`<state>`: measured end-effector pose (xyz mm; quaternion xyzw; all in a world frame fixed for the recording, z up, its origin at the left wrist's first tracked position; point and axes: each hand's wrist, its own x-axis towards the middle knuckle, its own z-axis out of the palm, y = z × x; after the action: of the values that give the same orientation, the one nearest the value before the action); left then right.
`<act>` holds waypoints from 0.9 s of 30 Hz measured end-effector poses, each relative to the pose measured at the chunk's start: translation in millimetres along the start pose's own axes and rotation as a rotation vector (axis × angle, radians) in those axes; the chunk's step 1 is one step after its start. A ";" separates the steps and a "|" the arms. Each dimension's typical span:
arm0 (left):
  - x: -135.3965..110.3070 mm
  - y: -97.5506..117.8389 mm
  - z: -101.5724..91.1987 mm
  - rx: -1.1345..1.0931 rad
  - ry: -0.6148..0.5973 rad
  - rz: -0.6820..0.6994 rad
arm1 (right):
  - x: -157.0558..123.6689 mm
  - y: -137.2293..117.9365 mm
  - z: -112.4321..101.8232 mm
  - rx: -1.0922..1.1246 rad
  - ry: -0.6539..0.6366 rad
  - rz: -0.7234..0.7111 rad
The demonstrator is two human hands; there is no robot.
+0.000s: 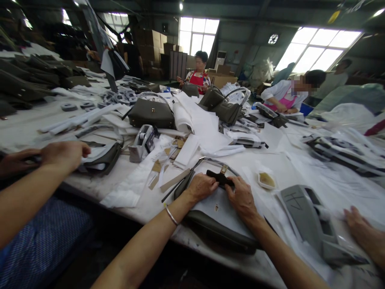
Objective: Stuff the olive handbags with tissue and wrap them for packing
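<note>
An olive-green handbag [216, 233] lies flat on the white table in front of me, its face covered by white paper [215, 208]. My left hand [201, 188] and my right hand [242, 196] rest on top of it, fingers curled together on a small dark strap tab [221, 178] near the bag's metal clasp [223, 169]. A silver bangle sits on my left wrist. The bag's handle [210, 161] arches beyond the tab.
A co-worker's hand [64, 154] at left rests on another green bag [104, 158]; another person's hand [365, 233] lies at right. A grey tape dispenser [313, 222], a second dispenser [143, 142], a small glue dish [266, 179], paper sheets and several bags crowd the table.
</note>
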<state>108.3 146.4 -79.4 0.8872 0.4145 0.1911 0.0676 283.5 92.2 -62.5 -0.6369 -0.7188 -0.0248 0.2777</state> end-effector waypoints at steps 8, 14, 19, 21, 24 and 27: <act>0.0 1.3 -2.2 -0.002 0.005 -0.015 | -2.5 1.3 6.9 -0.019 0.039 -0.025; -0.6 1.1 -1.4 0.002 0.003 -0.002 | 2.3 6.6 8.6 -0.009 0.017 0.001; -0.9 1.7 -3.1 0.006 -0.009 0.001 | 14.1 9.7 8.1 0.005 -0.056 0.021; -0.9 2.1 -4.5 0.009 -0.012 -0.001 | 17.5 10.9 8.5 0.019 -0.083 0.029; -0.7 3.1 -7.0 0.013 -0.017 -0.005 | 18.8 12.8 9.7 0.038 -0.098 0.036; -0.3 3.8 -8.9 0.015 -0.021 -0.011 | 17.3 14.1 10.8 0.048 -0.101 0.046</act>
<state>107.3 143.4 -70.2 0.8874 0.4200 0.1783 0.0663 292.0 114.6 -68.6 -0.6469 -0.7174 0.0312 0.2566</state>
